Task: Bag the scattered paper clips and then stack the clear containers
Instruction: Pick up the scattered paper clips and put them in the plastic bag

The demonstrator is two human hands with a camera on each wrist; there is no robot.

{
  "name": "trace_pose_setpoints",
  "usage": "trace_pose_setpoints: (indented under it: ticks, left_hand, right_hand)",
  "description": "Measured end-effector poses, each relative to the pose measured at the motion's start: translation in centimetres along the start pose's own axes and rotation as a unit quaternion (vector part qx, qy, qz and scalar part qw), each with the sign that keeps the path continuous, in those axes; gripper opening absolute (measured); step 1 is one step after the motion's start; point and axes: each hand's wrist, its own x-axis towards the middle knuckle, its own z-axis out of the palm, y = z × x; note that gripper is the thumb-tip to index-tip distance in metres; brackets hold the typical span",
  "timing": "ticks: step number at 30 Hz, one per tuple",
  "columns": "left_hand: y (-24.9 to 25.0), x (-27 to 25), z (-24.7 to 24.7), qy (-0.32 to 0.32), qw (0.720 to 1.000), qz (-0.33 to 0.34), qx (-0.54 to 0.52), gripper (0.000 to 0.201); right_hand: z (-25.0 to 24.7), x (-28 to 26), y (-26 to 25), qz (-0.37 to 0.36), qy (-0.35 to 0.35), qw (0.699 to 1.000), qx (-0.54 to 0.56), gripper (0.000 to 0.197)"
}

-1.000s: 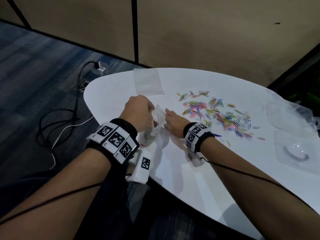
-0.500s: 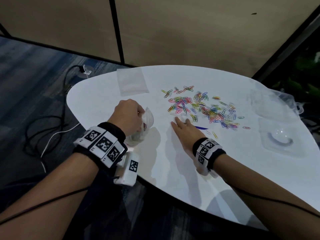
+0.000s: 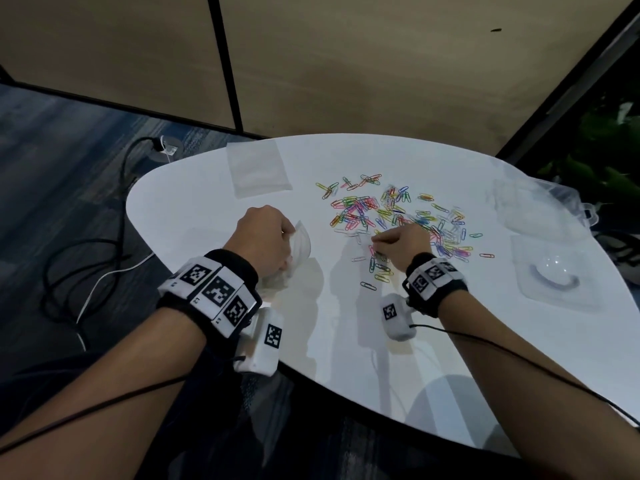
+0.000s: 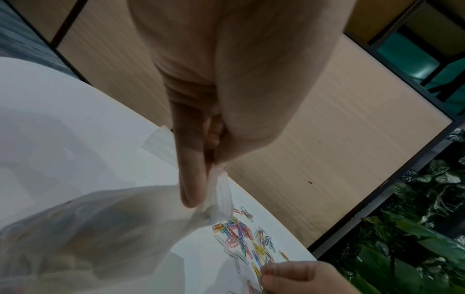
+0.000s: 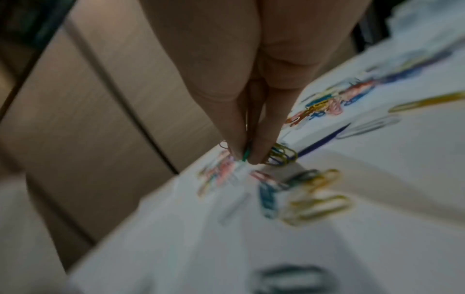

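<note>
Several coloured paper clips [image 3: 391, 213] lie scattered on the white table [image 3: 346, 358]. My left hand [image 3: 266, 237] grips the rim of a small clear plastic bag [image 3: 298, 247] near the table's left edge; in the left wrist view the thumb and fingers [image 4: 191, 179] pinch the bag [image 4: 100, 228] at its mouth. My right hand [image 3: 401, 240] is at the near edge of the pile, and in the right wrist view its fingertips [image 5: 259, 155] pinch a few paper clips [image 5: 279, 155] just above the table. Two clear containers [image 3: 540, 213] [image 3: 554, 275] sit at the right edge.
A flat spare clear bag [image 3: 258, 171] lies at the table's far left. Dark cables [image 3: 86, 258] trail on the carpet to the left. A beige partition wall [image 3: 346, 81] stands behind the table, and green plants [image 3: 602, 168] lie beyond the right edge.
My right hand left the bag, moved right to the pile's near edge and closed its fingertips on some clips. The left hand stayed holding the bag.
</note>
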Motion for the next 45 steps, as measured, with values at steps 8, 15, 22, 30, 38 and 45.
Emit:
trace_pose_setpoints:
  ticks: [8,15,22,30,38,45]
  left_hand:
    - [-0.2,0.0,-0.1,0.003,1.000,-0.001,-0.022,0.027]
    - [-0.5,-0.1,-0.6,0.014,1.000,0.007,-0.024,0.024]
    - [-0.9,0.2,-0.9,0.016,0.998,-0.005,-0.063,0.028]
    - [-0.5,0.1,-0.7,0.007,0.998,0.000,-0.055,0.030]
    - [-1.4,-0.5,-0.7,0.019,0.998,0.008,-0.056,0.032]
    - [-1.5,0.3,-0.9,0.014,0.998,0.005,-0.053,0.032]
  right_hand:
    - [1.9,-5.8,-8.0,0.065,-0.196,0.841,0.500,0.018]
    - [6.8,-7.9,-9.3,-0.032,-0.192,0.951,0.242,0.018]
    - [4.1,-7.7,-10.8,-0.102,-0.154,0.964,0.192,0.029]
    - [-0.1,-5.6,1.3,0.082,-0.109,0.945,-0.299,0.101]
    - [3.9,-1.8,0.1,0.044,0.010,0.996,-0.079,0.062]
    - [5.8,4.1,-3.7,-0.077,0.040,0.965,-0.247,0.049]
